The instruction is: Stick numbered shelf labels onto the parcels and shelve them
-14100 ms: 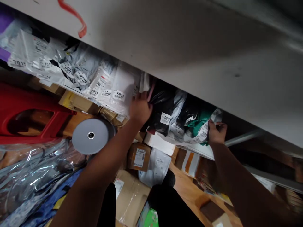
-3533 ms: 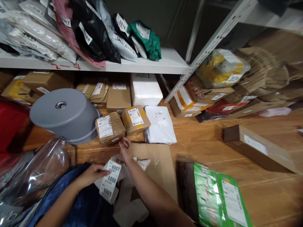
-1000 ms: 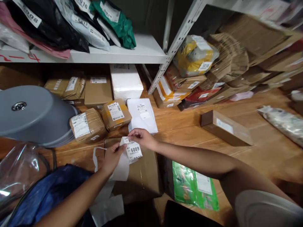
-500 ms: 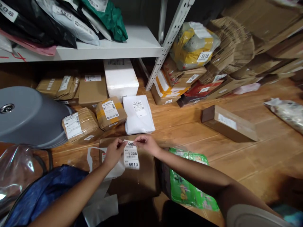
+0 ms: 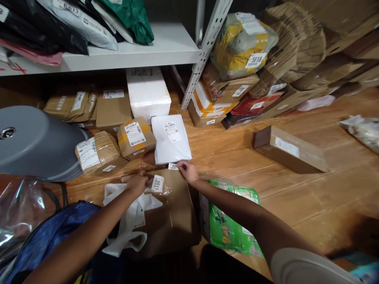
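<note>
My left hand (image 5: 137, 184) is closed on a strip of number labels (image 5: 156, 184), its "6011" end showing sideways over a large cardboard box (image 5: 174, 215). White backing paper (image 5: 134, 209) trails below that hand and curls over the box. My right hand (image 5: 189, 172) pinches a single small number label (image 5: 173, 166) between finger and thumb; its last digit is covered. This label is at the lower edge of a white flat parcel (image 5: 171, 140) with a shipping sticker; whether it touches the parcel I cannot tell.
Taped parcels (image 5: 136, 138) and a grey tub (image 5: 38, 142) stand to the left. A white shelf (image 5: 174, 49) holds bagged parcels above. Stacked boxes (image 5: 231, 88) are at the right, with a lone carton (image 5: 290, 150) on the wooden floor. A green package (image 5: 231, 221) lies beside the large box.
One label has come off the strip and is in my right hand, which moved up and right towards the white parcel. My left hand moved slightly left and turned the strip.
</note>
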### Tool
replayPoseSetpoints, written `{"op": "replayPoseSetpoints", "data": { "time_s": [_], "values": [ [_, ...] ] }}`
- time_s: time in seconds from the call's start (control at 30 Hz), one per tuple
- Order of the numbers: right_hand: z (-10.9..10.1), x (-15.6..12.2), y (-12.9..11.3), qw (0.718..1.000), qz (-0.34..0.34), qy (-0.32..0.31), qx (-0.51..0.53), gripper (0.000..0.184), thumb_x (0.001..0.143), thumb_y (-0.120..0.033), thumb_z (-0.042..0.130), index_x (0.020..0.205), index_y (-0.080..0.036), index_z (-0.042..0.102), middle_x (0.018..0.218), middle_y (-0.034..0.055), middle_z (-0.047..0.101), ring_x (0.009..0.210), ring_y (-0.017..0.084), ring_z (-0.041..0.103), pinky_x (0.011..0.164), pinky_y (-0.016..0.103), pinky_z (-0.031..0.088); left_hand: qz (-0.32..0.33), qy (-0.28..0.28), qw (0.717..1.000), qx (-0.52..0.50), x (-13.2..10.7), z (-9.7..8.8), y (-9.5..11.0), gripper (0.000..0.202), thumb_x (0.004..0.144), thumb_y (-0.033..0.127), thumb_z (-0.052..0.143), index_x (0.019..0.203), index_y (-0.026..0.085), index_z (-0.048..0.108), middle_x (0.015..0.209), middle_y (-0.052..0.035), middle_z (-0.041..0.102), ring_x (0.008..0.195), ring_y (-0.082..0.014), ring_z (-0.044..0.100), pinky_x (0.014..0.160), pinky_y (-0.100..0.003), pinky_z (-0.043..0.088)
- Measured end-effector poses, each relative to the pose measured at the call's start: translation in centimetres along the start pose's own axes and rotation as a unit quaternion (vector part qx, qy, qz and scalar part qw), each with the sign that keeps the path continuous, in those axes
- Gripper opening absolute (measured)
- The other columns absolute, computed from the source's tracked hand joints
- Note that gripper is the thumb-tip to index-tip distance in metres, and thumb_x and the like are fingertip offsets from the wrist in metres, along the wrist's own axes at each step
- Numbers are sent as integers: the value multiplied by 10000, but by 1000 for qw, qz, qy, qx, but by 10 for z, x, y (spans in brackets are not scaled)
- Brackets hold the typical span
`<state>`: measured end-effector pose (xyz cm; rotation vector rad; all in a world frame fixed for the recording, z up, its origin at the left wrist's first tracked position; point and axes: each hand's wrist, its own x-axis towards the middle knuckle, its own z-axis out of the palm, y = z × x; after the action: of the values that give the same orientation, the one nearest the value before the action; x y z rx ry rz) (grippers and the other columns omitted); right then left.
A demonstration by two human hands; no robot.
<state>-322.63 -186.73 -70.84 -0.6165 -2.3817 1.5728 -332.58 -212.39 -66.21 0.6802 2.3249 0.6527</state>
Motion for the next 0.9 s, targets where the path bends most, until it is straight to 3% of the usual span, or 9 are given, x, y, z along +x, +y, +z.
{"op": "replayPoseSetpoints", "data": {
  "time_s": [0.17, 0.3, 0.4, 0.47, 0.6, 0.67, 0.77, 0.8, 0.9],
  "values": [
    [25, 1, 1, 996, 28, 81, -28, 135, 752, -322, 614, 726, -189, 617, 759, 44, 661, 727, 201, 598, 747, 326, 468, 64, 22, 998, 20, -31, -1, -23, 145, 802, 290, 608, 754, 190, 701, 1294, -110, 609, 1145, -297, 591, 997, -434, 449],
    [43, -1, 6, 979, 93, 177, -43, 222, 755, -367, 639, 844, -182, 557, 864, 73, 634, 783, 215, 567, 795, 356, 460, 110, 122, 986, 3, -64, -20, -44, 249, 892, 394, 536, 846, 204, 690, 1340, -91, 575, 1223, -245, 546, 1064, -401, 419],
    [41, 2, 5, 959, 142, 240, -49, 292, 699, -360, 707, 850, -184, 530, 964, 120, 616, 921, 255, 537, 890, 400, 427, 156, 214, 964, -11, -90, -38, -57, 214, 887, 391, 575, 866, 213, 691, 1204, -78, 650, 1113, -218, 618, 970, -351, 499],
    [36, 3, -3, 960, 150, 233, -39, 245, 703, -354, 699, 757, -188, 527, 894, 121, 623, 918, 270, 539, 914, 431, 414, 163, 228, 959, -26, -104, -48, -61, 168, 883, 341, 581, 872, 211, 688, 1139, -67, 679, 1040, -201, 649, 873, -310, 538],
    [38, -20, -51, 988, 93, 120, 12, 218, 802, -388, 599, 814, -171, 615, 879, 81, 668, 889, 231, 597, 863, 380, 468, 132, 196, 964, -124, -121, -55, -48, 133, 841, 234, 563, 916, 193, 665, 989, -51, 721, 952, -187, 668, 857, -307, 524],
    [47, -44, -87, 995, 44, -39, 76, 291, 784, -426, 646, 969, -202, 661, 942, 44, 692, 876, 197, 626, 784, 312, 502, 79, 191, 958, -199, -123, -50, -32, 142, 800, 234, 575, 909, 184, 652, 905, -37, 716, 871, -179, 666, 811, -298, 520],
    [62, -78, -133, 941, -13, -292, 174, 524, 700, -431, 764, 1169, -243, 625, 1069, 35, 681, 845, 167, 633, 691, 261, 505, 23, 187, 933, -308, -122, -35, -5, 160, 744, 286, 617, 858, 176, 642, 825, -24, 687, 776, -170, 635, 731, -281, 502],
    [65, -86, -142, 932, -12, -313, 181, 523, 692, -426, 776, 1156, -232, 632, 1056, 39, 681, 820, 160, 626, 672, 254, 499, 10, 179, 924, -339, -122, -30, 2, 183, 729, 313, 637, 848, 174, 644, 808, -21, 679, 755, -169, 623, 719, -280, 495],
    [72, -95, -151, 951, 58, -256, 162, 379, 725, -454, 736, 976, -177, 674, 821, 24, 670, 636, 129, 585, 570, 250, 475, -57, 175, 888, -421, -123, -16, 19, 291, 722, 426, 658, 844, 162, 658, 801, -31, 677, 751, -182, 608, 715, -289, 480]
  ]
}}
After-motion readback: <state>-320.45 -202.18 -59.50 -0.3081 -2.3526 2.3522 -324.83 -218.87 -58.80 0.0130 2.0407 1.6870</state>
